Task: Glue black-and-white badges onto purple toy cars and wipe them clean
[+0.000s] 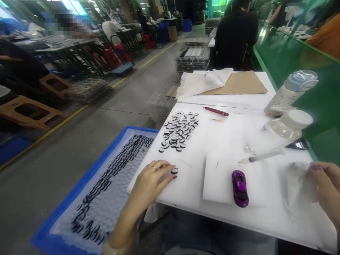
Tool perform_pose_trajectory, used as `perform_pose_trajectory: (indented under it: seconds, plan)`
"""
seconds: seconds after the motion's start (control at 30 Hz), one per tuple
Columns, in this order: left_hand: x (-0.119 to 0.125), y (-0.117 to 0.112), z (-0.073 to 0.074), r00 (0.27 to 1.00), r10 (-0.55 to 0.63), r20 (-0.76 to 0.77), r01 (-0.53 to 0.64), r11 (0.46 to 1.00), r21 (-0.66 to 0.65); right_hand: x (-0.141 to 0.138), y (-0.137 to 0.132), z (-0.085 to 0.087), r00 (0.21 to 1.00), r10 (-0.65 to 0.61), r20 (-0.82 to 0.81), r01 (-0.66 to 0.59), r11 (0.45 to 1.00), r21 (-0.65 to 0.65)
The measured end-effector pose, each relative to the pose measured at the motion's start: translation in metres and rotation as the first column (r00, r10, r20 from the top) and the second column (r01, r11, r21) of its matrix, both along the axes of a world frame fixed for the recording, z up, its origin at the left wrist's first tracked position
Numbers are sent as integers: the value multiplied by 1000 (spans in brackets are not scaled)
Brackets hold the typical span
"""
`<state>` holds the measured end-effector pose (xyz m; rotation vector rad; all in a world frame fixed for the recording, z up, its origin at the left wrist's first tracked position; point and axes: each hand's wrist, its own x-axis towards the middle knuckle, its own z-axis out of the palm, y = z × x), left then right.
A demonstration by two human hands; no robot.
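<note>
Near the table's left edge, my left hand (151, 180) has its fingers closed around a small curved black-and-white piece (174, 171), between thumb and fingertips. My right hand (328, 186), at the right edge of the view, pinches a thin whitish cloth or tissue (299, 187). A purple toy car (240, 189) sits between the hands on a white pad (216, 180). Beyond my left hand lies a loose group of similar black-and-white pieces (180, 129). A thin syringe-like tube (262, 156) with a pointed tip lies behind the car.
A red utility knife (216, 111) and thin sticks (218, 119) lie farther back. On the right stand a white-capped jar (288, 125) and a drinking bottle (292, 90). Brown cardboard (244, 83) covers the far end. Left below is a blue tray (79, 184) with rows of pieces.
</note>
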<state>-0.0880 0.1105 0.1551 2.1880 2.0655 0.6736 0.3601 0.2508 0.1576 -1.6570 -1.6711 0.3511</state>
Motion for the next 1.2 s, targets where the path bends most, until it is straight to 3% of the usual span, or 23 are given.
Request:
perform_pose_trajectory:
  seconds: [0.03,0.13,0.23,0.33,0.43,0.5,0.57,0.63,0.7,0.77,0.87,0.93,1.0,1.13,1.2]
  plan:
    - [-1,4,-1,1000,-18,-6,18,1000,12,-3,-1,5,1000,-16,10,17,998,-62]
    - [-5,14,-7,999,-33,-34,36,996,87,-13,-3,15,994,91,56,-77,972,-223]
    - [-10,22,-14,999,-30,-31,33,994,108,-15,-7,15,999,37,24,-31,978,-207]
    - [-11,22,-14,1000,2,17,-4,993,116,-6,-9,20,981,-167,-100,165,986,-22]
    - [-1,15,-6,992,81,96,-95,982,162,-2,-1,38,888,-337,-313,412,885,217]
    - [17,10,2,969,124,216,-165,969,182,-12,10,56,825,-288,-486,482,807,341]
    - [43,8,10,926,80,369,-167,963,212,-30,24,74,867,-162,-471,405,780,478]
    - [73,10,18,858,-100,503,-32,968,247,-52,36,88,974,-72,-214,189,780,597]
    - [101,14,23,738,-254,626,98,957,274,-71,46,95,996,9,89,-62,779,624]
    - [122,17,26,545,-299,783,155,954,256,-83,52,94,952,105,287,-259,774,577]
    - [142,22,27,130,-220,967,215,958,189,-88,60,84,894,241,377,-418,754,508]
    - [150,27,26,-140,-110,984,262,954,144,-86,64,77,923,286,256,-379,786,489]
    - [155,32,25,-327,-4,945,286,953,102,-81,68,71,955,278,103,-294,835,465]
    - [161,40,19,-532,105,841,291,954,65,-61,75,58,967,115,-227,6,882,472]
    - [162,41,15,-592,114,798,295,952,83,-49,80,50,883,27,-469,192,890,413]
